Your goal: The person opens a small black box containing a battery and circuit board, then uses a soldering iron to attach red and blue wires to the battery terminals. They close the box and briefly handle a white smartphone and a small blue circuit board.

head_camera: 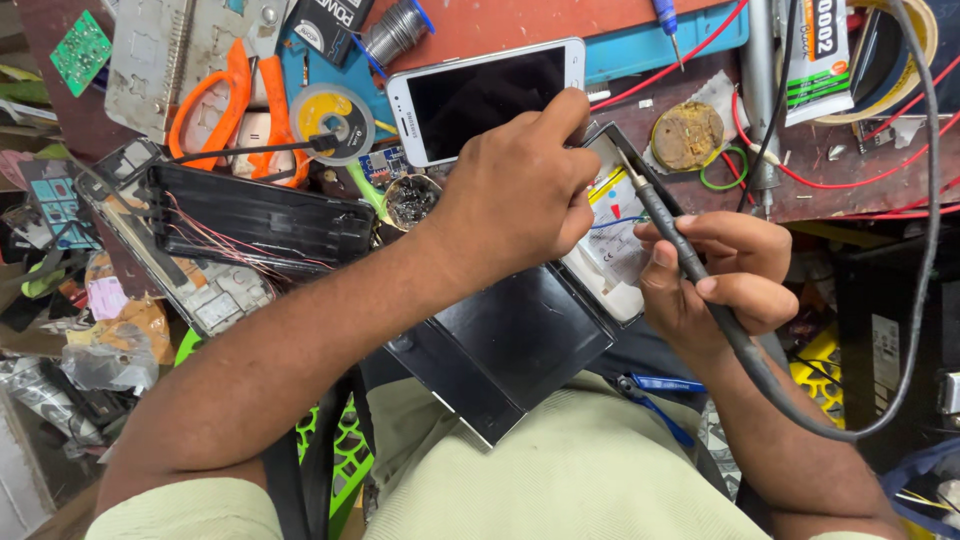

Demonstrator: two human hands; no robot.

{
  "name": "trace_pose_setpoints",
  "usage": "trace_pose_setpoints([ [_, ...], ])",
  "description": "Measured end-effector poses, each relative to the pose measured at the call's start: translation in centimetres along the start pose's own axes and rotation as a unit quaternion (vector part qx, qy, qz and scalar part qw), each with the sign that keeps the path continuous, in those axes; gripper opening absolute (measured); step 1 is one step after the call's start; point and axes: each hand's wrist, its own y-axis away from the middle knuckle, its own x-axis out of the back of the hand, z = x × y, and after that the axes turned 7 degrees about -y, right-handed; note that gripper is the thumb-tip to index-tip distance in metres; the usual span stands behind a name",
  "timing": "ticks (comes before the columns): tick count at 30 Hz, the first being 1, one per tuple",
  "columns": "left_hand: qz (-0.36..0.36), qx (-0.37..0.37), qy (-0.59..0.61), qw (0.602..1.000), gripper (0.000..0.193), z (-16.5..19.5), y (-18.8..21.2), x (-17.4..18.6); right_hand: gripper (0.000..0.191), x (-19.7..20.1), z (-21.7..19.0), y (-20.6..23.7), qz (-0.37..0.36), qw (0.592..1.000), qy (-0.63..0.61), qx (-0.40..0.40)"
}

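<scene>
The open black rectangular device case (520, 340) with a white battery pack inside (612, 255) sits on the person's lap, tilted, its long axis running from down by the shirt up and away toward the bench edge. The left hand (515, 195) comes in over the top of it, fingers curled together and clamped on the case's far rim, thumb side toward the battery. Just to the right of those fingers, the right hand (715, 275) pinches the dark grey soldering iron (690, 255) like a pen, fingers closed round the barrel. The iron's long axis slants up and left, its metal tip landing at the case's upper corner, right beside the left knuckles. So the working spot lies between the 2 hands, touching distance from both, the right hand nearer the battery. The iron's grey cable (925, 200) loops away right and up.

Beyond the left fingers lies a white smartphone with a dark screen (485, 95), and past the right fingers a round tin of brownish flux (687, 135). Further left: orange-handled scissors (235, 105), a black panel trailing thin red wires (265, 220), a small solder spool (330, 115). The reddish-brown workbench (480, 30) is crowded, with little free room around the case.
</scene>
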Motion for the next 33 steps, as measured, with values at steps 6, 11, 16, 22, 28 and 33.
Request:
trace_pose_setpoints([
  [6,-0.018,0.011,0.008,1.000,0.013,-0.05,-0.06,0.00,0.052,0.03,0.22,-0.35,-0.004,1.000,0.022,0.022],
  [11,-0.018,0.010,-0.001,1.000,0.010,-0.12,-0.02,-0.14,0.054,0.21,0.22,-0.67,-0.019,0.998,0.044,0.028],
  [16,-0.015,0.008,0.006,1.000,0.012,-0.23,0.04,-0.13,0.054,0.24,0.00,-0.64,-0.025,0.999,0.022,-0.009],
  [22,-0.012,0.011,0.012,1.000,0.015,-0.15,0.14,0.00,0.054,0.24,-0.01,-0.40,-0.022,0.999,0.044,-0.021],
  [28,-0.011,0.007,0.001,1.000,0.013,-0.11,0.18,-0.12,0.054,0.24,0.26,-0.33,-0.021,0.999,0.031,-0.005],
  [33,-0.020,0.012,-0.001,1.000,0.013,-0.18,0.16,-0.24,0.054,0.19,0.29,-0.47,-0.025,0.999,0.039,0.007],
])
